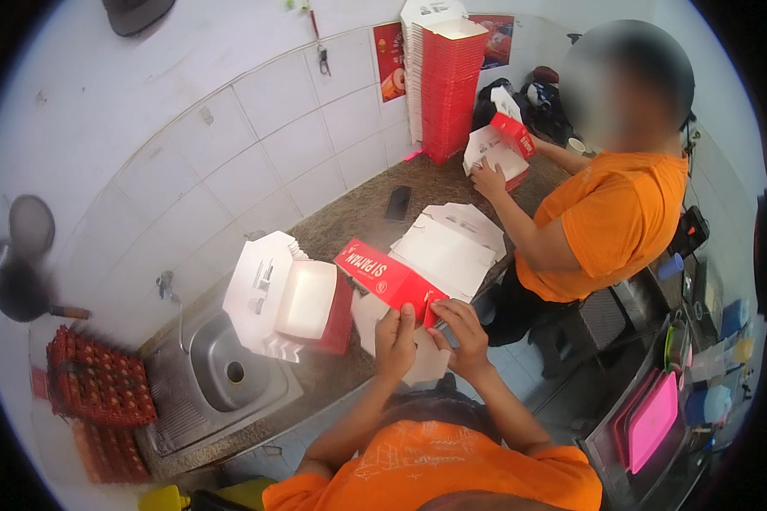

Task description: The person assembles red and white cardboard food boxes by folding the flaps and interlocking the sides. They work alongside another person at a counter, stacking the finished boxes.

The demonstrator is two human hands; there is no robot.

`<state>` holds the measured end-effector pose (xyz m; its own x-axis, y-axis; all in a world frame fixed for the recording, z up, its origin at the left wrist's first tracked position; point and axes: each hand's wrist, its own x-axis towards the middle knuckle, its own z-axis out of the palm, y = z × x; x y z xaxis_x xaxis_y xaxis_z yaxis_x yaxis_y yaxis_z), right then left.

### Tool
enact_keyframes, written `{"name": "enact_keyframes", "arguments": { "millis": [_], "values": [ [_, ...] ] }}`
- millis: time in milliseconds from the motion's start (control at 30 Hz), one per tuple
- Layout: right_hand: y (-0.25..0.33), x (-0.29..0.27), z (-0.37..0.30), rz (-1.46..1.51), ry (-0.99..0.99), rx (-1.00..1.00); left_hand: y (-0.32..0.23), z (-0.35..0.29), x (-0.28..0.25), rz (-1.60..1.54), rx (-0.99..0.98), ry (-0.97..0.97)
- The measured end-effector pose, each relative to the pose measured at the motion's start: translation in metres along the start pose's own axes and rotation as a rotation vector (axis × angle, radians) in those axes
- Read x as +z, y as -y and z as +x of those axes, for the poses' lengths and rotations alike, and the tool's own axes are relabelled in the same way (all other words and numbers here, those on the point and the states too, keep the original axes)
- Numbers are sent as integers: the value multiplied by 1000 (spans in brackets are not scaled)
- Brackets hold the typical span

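Note:
In front of me is a partly folded paper food box (383, 279), red outside and white inside. My left hand (395, 343) grips the near corner of its red side between thumb and fingers. With its fingers closed, my right hand (464, 336) pinches a red flap at the same end. White unfolded box sheets (448, 249) lie beneath and beyond it on the counter; where the held box ends among them is hard to tell. Left of my hands stands a nested stack of formed boxes (308, 298), lids open to the left.
A tall stack of red boxes (452, 94) stands by the tiled wall, near a dark phone (398, 203) on the counter (341, 204). At right, a co-worker (609, 226) in orange handles another box (496, 153). A steel sink (230, 362) and egg trays (98, 375) are at left.

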<state>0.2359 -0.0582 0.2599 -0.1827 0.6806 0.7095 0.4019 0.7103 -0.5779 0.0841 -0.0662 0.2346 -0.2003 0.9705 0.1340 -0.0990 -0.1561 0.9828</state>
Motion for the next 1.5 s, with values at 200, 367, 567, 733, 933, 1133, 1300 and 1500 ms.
{"name": "enact_keyframes", "arguments": {
  "millis": [200,367,567,733,933,1133,1300,1500],
  "values": [
    [-13,0,7,-1,101,-75,-13,9,12,-177,-150,-66],
    [-12,18,14,-53,-80,-25,15,6,34,-355,-113,-36],
    [-5,1,33,66,22,151,-23,8,-17,-225,-146,229],
    [-49,-46,42,552,296,392,-52,40,-106,-331,86,137],
    [-87,2,52,1136,649,453,108,-4,-96,-653,-667,620],
    [-127,21,-35,1214,266,955,0,-23,-81,-319,-79,161],
    [-68,56,-39,429,140,654,7,-27,-92,12,112,218],
    [-87,67,-57,392,394,663,-6,-54,-84,-193,-237,484]
  ]
}}
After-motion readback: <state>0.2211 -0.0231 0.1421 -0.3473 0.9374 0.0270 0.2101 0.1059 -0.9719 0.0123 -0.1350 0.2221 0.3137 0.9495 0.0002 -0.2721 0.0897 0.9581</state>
